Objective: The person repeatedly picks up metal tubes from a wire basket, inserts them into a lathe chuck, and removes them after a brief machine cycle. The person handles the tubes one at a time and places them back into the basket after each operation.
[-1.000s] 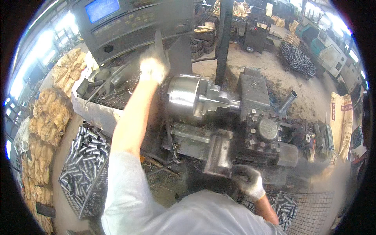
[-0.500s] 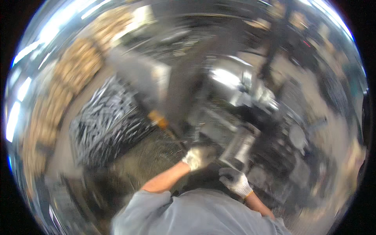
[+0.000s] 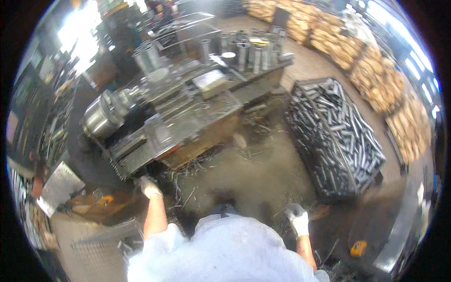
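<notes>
My left hand [image 3: 150,187], in a white work glove with darkened fingers, reaches to the near end of a greasy metal machine bed [image 3: 162,136]. Blur and shadow hide its fingers, so its grip does not show. My right hand [image 3: 297,217], gloved white with grey fingers, hangs out to the right, apart from the machine. Its fingers look loosely bent and nothing shows in them. Nearest to it stands a dark mesh bin [image 3: 324,155] heaped with short metal tubes [image 3: 350,127]. A shiny round chuck [image 3: 104,115] sits at the machine's left.
Several upright metal cylinders [image 3: 243,54] and a pale block [image 3: 210,81] stand on the machine. Metal shavings [image 3: 176,188] litter the floor beside it. Stacked tan bundles [image 3: 378,80] line the far right. A grey panel [image 3: 397,230] with a yellow part [image 3: 358,248] is low right.
My view has swung round: the tube bin has passed from left to right and the machine from right to left. My hands, close together before, are now spread wide apart.
</notes>
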A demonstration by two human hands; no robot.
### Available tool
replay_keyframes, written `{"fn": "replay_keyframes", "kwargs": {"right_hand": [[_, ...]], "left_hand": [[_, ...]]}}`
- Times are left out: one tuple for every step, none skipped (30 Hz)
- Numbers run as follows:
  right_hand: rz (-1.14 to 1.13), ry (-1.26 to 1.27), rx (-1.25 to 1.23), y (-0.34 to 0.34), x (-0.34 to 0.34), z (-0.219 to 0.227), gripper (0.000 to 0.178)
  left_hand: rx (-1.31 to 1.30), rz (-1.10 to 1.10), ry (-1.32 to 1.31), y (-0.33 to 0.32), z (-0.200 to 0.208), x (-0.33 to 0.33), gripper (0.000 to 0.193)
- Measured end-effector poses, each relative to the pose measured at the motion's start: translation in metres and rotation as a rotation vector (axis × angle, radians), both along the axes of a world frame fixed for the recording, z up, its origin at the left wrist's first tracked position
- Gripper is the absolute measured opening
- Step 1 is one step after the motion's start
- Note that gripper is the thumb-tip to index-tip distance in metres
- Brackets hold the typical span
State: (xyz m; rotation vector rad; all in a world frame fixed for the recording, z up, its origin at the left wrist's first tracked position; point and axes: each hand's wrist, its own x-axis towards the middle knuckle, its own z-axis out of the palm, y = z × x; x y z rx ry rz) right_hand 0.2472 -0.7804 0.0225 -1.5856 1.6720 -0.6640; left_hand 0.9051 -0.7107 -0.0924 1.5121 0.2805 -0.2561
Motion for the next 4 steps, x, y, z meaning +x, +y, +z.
{"fn": "replay_keyframes", "kwargs": {"right_hand": [[0.083, 0.027, 0.015, -0.025, 0.027, 0.005, 0.036], [0.158, 0.061, 0.028, -0.046, 0.052, 0.014, 0.037], [0.253, 0.062, -0.008, -0.063, 0.076, 0.022, 0.037], [0.337, 0.047, 0.045, -0.08, 0.09, 0.031, 0.044]], "left_hand": [[-0.064, 0.142, -0.047, 0.025, 0.0, 0.026, 0.053], [-0.111, 0.285, -0.083, 0.056, 0.005, 0.046, 0.059], [-0.156, 0.422, -0.124, 0.096, 0.013, 0.062, 0.066], [-0.154, 0.457, -0.133, 0.107, 0.015, 0.068, 0.066]]}}
